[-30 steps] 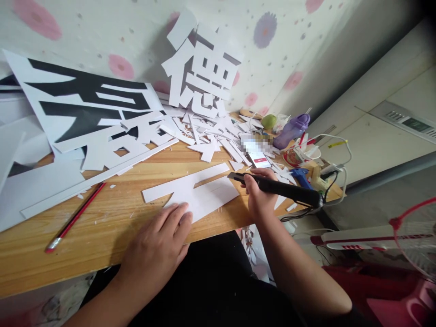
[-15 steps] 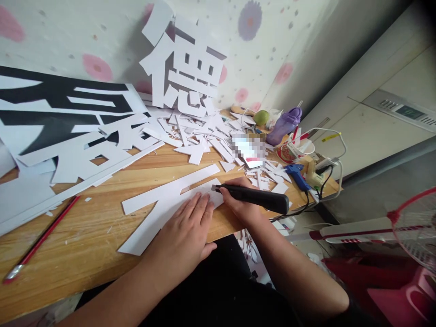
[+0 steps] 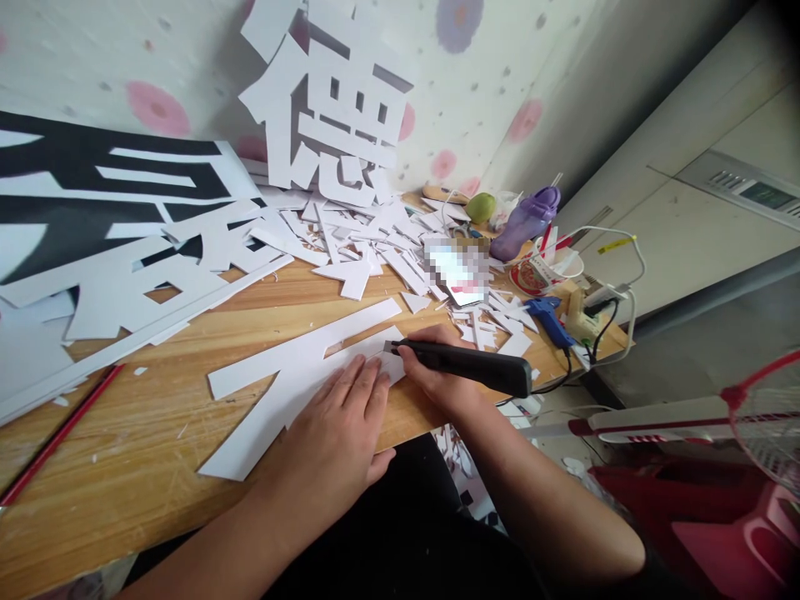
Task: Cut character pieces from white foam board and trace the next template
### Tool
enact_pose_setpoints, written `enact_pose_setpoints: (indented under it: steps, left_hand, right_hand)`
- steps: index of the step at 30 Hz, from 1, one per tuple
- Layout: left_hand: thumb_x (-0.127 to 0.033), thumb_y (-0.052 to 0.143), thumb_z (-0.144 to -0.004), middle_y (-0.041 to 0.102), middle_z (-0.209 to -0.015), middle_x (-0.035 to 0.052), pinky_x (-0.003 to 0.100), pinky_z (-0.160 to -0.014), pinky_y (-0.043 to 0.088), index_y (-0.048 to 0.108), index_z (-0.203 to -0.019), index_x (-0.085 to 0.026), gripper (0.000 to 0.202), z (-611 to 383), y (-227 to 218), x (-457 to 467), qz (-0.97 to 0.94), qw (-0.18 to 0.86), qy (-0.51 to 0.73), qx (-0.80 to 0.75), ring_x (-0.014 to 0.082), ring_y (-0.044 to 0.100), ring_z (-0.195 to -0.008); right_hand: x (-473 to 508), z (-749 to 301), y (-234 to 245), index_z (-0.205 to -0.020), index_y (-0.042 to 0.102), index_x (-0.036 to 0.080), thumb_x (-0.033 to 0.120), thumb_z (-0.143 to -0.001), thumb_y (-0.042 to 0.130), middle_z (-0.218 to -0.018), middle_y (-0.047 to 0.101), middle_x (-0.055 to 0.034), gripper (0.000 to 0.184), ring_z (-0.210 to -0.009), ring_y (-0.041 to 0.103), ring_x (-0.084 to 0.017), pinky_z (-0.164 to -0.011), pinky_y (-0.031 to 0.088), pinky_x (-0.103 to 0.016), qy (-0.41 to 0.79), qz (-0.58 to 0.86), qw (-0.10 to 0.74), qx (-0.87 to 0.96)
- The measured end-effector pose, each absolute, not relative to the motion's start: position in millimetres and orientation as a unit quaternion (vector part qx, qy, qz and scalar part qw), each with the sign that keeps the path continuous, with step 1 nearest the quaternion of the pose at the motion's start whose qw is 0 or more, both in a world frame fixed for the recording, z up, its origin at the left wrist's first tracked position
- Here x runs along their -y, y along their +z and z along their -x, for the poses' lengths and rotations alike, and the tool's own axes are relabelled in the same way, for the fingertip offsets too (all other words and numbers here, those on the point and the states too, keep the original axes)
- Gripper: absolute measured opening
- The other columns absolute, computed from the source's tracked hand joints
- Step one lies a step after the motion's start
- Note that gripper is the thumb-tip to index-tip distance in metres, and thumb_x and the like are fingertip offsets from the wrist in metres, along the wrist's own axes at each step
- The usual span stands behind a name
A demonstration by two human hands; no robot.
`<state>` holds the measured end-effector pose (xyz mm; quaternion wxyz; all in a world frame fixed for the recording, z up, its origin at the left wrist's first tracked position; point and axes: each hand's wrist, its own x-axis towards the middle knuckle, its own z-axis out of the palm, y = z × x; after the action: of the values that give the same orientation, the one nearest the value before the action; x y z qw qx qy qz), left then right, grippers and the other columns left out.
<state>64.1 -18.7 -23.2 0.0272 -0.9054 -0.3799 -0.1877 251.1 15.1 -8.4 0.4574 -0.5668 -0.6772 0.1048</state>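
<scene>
pressing palm down, the left hand (image 3: 343,421) lies nearly flat, gripping nothing. at its two o'clock the right hand (image 3: 441,371) wraps a black cutter (image 3: 472,365), forearm slanted from four. the white board (image 3: 298,371), on the table (image 3: 162,433) under the left hand and reaching toward ten, seems light, stiff, apt to crease at narrow strips; hold its broad middle.

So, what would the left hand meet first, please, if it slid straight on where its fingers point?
Probably the cutter, at its blade end, just beyond the left hand on the card, though depth there is hard to judge.
</scene>
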Motion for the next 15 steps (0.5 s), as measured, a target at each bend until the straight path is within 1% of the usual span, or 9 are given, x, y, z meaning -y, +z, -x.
enact_pose_setpoints:
  steps: [4, 9, 15]
  left_hand:
    - [-0.036, 0.072, -0.072, 0.055, -0.141, 0.0218, 0.049, -0.107, 0.045, 0.059, -0.129, -0.004, 0.067, -63.9, -21.3, 18.9, 0.905, 0.016, -0.184, 0.383, 0.0384, 0.050, -0.131]
    - [-0.033, 0.071, -0.070, 0.057, -0.140, 0.0188, 0.049, -0.107, 0.046, 0.060, -0.129, -0.005, 0.066, -64.1, -19.2, 18.7, 0.899, 0.010, -0.193, 0.393, 0.0369, 0.051, -0.130]
    - [-0.034, 0.072, -0.068, 0.055, -0.141, 0.0200, 0.050, -0.107, 0.045, 0.061, -0.128, -0.004, 0.067, -64.8, -19.6, 18.2, 0.900, 0.005, -0.188, 0.393, 0.0377, 0.050, -0.131]
  right_hand:
    - [-14.8, -248.5, -4.5, -0.079, 0.065, 0.023, 0.033, -0.079, 0.067, -0.067, 0.071, 0.0005, 0.010, -0.060, 0.068, -0.016, -0.059, 0.054, -0.027, 0.090, 0.572, 0.437, 0.688]
    - [-11.7, -249.2, -1.9, -0.076, 0.063, 0.023, 0.029, -0.078, 0.066, -0.066, 0.071, 0.0004, 0.008, -0.060, 0.068, -0.017, -0.062, 0.053, -0.027, 0.076, 0.565, 0.407, 0.714]
    - [-7.5, -253.0, -0.4, -0.074, 0.062, 0.023, 0.030, -0.078, 0.065, -0.062, 0.068, 0.0019, 0.008, -0.057, 0.066, -0.015, -0.060, 0.051, -0.025, 0.062, 0.577, 0.391, 0.714]
